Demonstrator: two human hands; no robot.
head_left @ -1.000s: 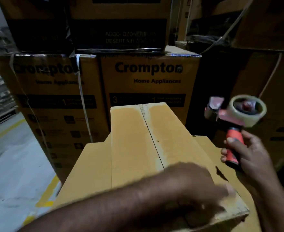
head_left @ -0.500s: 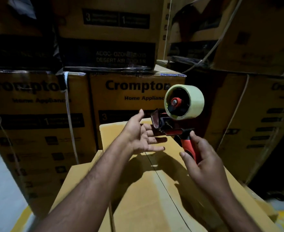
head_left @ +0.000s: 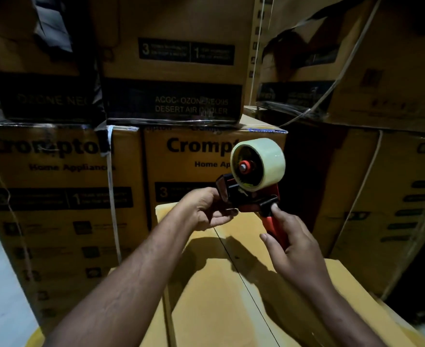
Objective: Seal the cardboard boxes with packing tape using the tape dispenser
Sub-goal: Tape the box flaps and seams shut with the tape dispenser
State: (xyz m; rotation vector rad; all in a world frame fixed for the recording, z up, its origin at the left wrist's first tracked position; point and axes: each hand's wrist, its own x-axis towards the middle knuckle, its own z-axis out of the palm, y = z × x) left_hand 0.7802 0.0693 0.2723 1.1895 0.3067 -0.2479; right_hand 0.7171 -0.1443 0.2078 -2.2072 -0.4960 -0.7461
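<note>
A plain cardboard box (head_left: 206, 284) lies in front of me, its two top flaps meeting along a centre seam. Above it I hold a red and black tape dispenser (head_left: 250, 196) carrying a roll of clear tape (head_left: 262, 162). My right hand (head_left: 294, 249) grips the dispenser's red handle from below. My left hand (head_left: 208, 211) has its fingers curled at the dispenser's front end, by the blade guard; whether it pinches the tape end is hidden in the dark.
Printed Crompton appliance boxes (head_left: 61, 196) are stacked in a wall right behind the plain box, with more strapped boxes (head_left: 381, 196) at the right. A second plain box (head_left: 146, 321) sits lower at the left. Grey floor with a yellow line (head_left: 3, 309) shows at the left.
My left hand lifted off the box top and rose to the dispenser, then curled its open fingers at the front end. My right hand swung the dispenser in over the box.
</note>
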